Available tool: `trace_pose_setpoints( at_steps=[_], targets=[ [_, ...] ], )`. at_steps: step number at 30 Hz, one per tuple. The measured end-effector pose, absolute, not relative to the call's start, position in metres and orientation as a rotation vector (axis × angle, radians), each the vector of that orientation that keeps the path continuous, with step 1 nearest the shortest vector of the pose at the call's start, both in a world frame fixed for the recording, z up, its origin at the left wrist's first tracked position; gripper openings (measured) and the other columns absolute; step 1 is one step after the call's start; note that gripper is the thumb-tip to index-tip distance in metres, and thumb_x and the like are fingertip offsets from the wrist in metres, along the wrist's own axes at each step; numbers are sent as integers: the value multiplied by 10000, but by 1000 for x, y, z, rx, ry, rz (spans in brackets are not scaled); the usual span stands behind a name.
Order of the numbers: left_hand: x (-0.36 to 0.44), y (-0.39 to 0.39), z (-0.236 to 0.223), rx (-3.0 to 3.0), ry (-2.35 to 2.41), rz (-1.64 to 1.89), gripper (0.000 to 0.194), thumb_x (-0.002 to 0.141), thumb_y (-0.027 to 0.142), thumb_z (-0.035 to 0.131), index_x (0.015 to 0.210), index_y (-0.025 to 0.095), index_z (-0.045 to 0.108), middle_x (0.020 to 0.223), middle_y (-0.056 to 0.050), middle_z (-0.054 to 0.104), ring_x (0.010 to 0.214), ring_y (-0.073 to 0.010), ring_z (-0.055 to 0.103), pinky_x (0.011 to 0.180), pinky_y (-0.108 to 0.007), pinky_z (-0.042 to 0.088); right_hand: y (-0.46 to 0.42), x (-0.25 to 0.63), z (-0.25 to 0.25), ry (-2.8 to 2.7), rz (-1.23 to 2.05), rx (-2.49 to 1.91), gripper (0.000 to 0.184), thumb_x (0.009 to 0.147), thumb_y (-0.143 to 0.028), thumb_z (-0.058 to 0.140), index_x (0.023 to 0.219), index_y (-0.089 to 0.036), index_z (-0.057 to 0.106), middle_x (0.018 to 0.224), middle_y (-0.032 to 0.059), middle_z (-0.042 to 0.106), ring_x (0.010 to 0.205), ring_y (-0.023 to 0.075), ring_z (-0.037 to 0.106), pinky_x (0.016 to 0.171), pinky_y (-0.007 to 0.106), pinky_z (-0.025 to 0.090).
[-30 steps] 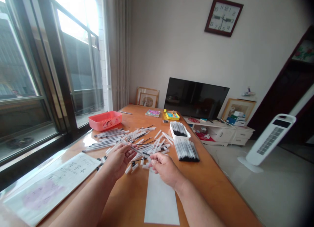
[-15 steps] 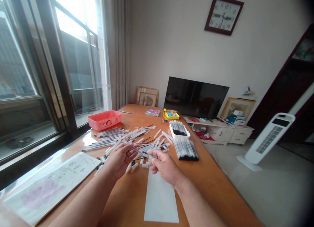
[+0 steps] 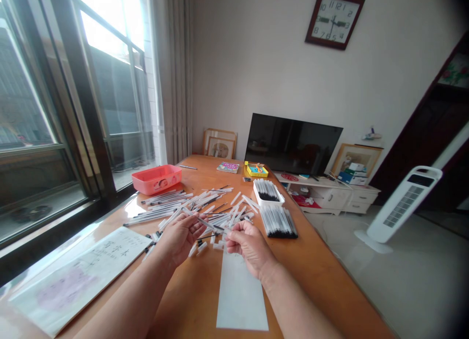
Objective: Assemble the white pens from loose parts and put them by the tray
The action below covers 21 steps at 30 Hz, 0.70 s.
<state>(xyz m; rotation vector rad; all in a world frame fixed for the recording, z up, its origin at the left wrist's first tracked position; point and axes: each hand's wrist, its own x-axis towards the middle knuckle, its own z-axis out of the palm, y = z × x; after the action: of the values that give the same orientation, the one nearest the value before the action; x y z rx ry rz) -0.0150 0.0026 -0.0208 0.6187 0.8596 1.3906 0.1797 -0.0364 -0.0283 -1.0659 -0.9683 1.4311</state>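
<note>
My left hand (image 3: pixel 186 237) pinches the clear barrel of a pen (image 3: pixel 205 224) between thumb and fingers. The pen slants down to the right, its dark tip close to my right hand (image 3: pixel 251 246). Closed fingers of that hand grip a small translucent pen cap (image 3: pixel 226 230) at the tip; whether it touches the tip I cannot tell. Behind both hands spreads a loose heap of pen parts (image 3: pixel 208 201), with clear barrels and thin dark refills. More translucent caps (image 3: pixel 219 245) lie just below the pen. A white paper strip (image 3: pixel 242 295) lies under my right hand.
Pens with black ends fill a white tray (image 3: pixel 280 201) at the right, and a bundle of pens (image 3: pixel 278 222) lies before it. A red plastic box (image 3: pixel 157 179) stands at the back left. A writing booklet (image 3: pixel 80 280) lies front left. The table's right edge (image 3: pixel 340 268) drops to the floor.
My right hand has shifted slightly right and up, with the cap's end now farther along from my left hand. The left hand keeps its hold on the pen.
</note>
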Motion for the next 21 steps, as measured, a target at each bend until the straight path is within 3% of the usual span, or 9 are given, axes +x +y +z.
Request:
trace_pose_setpoints(
  at_steps=[4, 21],
  targets=[
    [-15, 3, -21, 618, 849, 1396, 112, 923, 85, 600, 849, 156, 556, 952, -142, 741, 794, -180, 755, 709, -267, 633, -38, 177, -25, -952, 1473, -1073, 337, 646, -261, 779, 838, -191, 511, 759, 39, 714, 675, 151, 679, 664, 273, 555],
    [-7, -4, -21, 674, 829, 1362, 144, 900, 79, 648, 798, 151, 577, 956, -129, 752, 801, -174, 750, 720, -267, 629, -41, 172, -26, -1040, 1531, -1050, 360, 693, -346, 805, 866, -176, 538, 782, 65, 737, 676, 156, 684, 677, 296, 551]
  ],
)
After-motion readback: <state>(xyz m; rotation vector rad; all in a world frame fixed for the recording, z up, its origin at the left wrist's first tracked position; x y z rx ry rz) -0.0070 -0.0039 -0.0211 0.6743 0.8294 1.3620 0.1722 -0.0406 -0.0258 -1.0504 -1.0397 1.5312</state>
